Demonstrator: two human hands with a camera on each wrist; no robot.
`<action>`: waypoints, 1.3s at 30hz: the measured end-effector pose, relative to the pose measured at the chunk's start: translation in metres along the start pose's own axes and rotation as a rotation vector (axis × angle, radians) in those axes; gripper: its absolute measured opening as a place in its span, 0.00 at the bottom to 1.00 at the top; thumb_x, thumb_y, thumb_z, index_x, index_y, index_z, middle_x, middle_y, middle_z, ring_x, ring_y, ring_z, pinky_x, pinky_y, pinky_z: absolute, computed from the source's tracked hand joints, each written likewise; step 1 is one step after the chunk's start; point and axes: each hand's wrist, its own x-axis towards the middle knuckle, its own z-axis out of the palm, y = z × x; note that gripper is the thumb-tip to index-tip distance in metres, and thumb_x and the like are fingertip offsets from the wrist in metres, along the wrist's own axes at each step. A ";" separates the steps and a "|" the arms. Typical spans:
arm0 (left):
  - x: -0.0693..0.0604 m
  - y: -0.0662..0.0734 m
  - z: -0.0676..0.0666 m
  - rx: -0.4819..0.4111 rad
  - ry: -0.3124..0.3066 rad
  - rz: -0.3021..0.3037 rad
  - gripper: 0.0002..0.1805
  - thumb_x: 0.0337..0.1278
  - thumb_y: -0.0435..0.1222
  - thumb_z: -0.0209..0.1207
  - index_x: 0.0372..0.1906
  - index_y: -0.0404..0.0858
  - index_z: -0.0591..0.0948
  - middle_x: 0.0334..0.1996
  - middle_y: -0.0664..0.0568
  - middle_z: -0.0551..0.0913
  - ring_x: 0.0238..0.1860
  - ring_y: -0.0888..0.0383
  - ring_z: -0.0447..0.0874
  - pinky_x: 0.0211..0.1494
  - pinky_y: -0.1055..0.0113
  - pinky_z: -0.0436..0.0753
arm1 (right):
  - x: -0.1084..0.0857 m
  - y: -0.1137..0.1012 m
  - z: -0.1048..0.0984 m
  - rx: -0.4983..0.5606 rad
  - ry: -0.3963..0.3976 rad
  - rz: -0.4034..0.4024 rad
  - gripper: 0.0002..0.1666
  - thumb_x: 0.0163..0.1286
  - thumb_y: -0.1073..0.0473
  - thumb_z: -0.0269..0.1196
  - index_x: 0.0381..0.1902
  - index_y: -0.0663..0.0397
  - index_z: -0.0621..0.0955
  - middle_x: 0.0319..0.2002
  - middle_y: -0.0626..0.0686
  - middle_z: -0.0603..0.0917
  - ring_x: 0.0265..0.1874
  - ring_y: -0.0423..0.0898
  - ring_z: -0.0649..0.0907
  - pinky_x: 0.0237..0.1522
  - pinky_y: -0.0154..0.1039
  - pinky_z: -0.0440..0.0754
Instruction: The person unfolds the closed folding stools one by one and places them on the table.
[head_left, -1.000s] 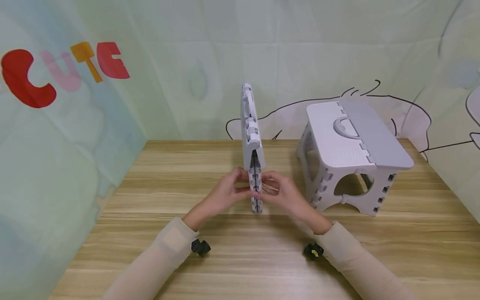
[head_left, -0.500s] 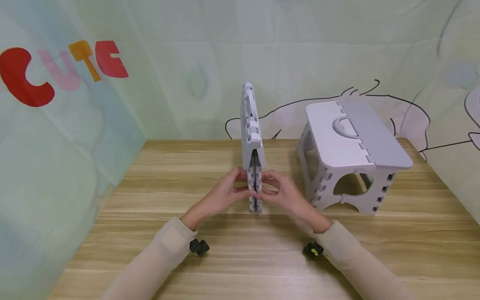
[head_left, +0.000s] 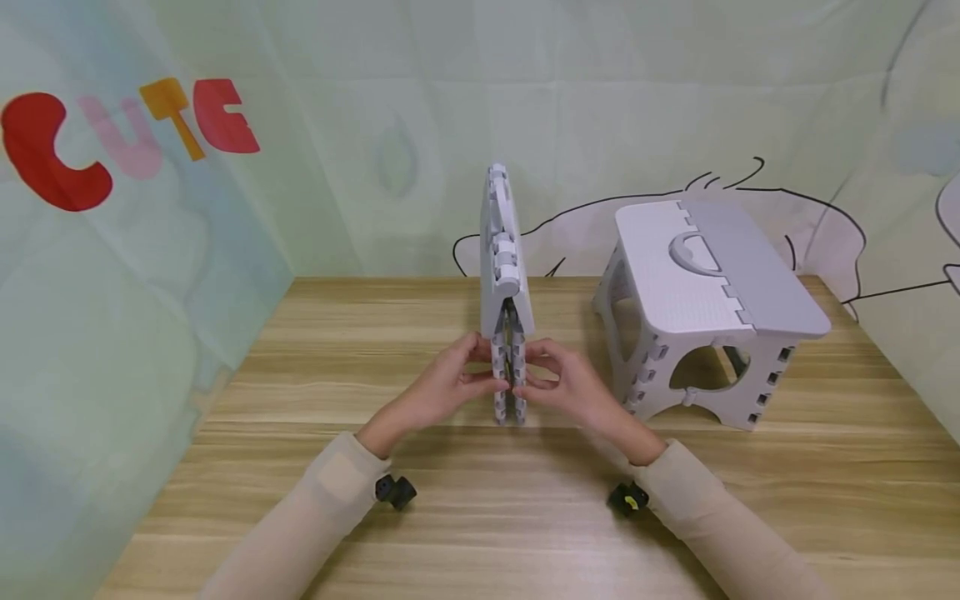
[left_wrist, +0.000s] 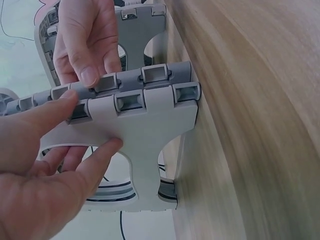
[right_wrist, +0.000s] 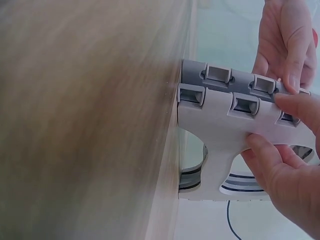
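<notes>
A nearly folded white-and-grey plastic folding stool [head_left: 507, 271] stands upright on the wooden table, edge toward me, its two leg panels slightly apart at the bottom. My left hand [head_left: 442, 382] pinches the left leg panel, thumb on its hinged edge. On the other side, my right hand [head_left: 570, 385] grips the right leg panel likewise. The left wrist view shows the left fingers [left_wrist: 95, 162] on the panel's flat face and some reaching into its cut-out. In the right wrist view, the right thumb [right_wrist: 297, 106] lies over the hinge edge.
A second folding stool [head_left: 712, 279], unfolded, stands to the right, close to my right hand. The wooden table [head_left: 510, 525] ends at a printed cloth backdrop [head_left: 375, 150] behind and at the left. A small black camera sits at each wrist.
The stool's two leg panels have parted slightly, so a narrow gap now shows between them. My hands have moved a little apart with the panels, keeping their hold.
</notes>
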 end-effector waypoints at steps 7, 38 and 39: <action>-0.002 0.000 -0.004 0.013 -0.002 -0.017 0.23 0.60 0.25 0.64 0.58 0.27 0.69 0.53 0.37 0.77 0.57 0.41 0.77 0.59 0.63 0.79 | 0.001 -0.001 -0.001 0.003 -0.003 0.007 0.26 0.55 0.81 0.68 0.52 0.76 0.74 0.54 0.70 0.77 0.59 0.66 0.78 0.53 0.39 0.82; -0.015 -0.001 -0.022 0.076 -0.007 -0.030 0.25 0.61 0.29 0.66 0.59 0.30 0.69 0.55 0.38 0.78 0.60 0.41 0.76 0.58 0.55 0.81 | 0.001 0.002 0.000 -0.014 0.006 -0.015 0.26 0.54 0.81 0.70 0.51 0.76 0.74 0.53 0.70 0.78 0.58 0.66 0.78 0.52 0.39 0.82; -0.015 -0.002 -0.023 0.079 -0.008 -0.029 0.25 0.61 0.30 0.66 0.59 0.30 0.70 0.55 0.38 0.78 0.60 0.41 0.76 0.58 0.55 0.81 | 0.001 0.002 0.000 -0.014 0.006 -0.015 0.26 0.54 0.81 0.70 0.51 0.77 0.74 0.53 0.70 0.78 0.58 0.66 0.78 0.52 0.39 0.82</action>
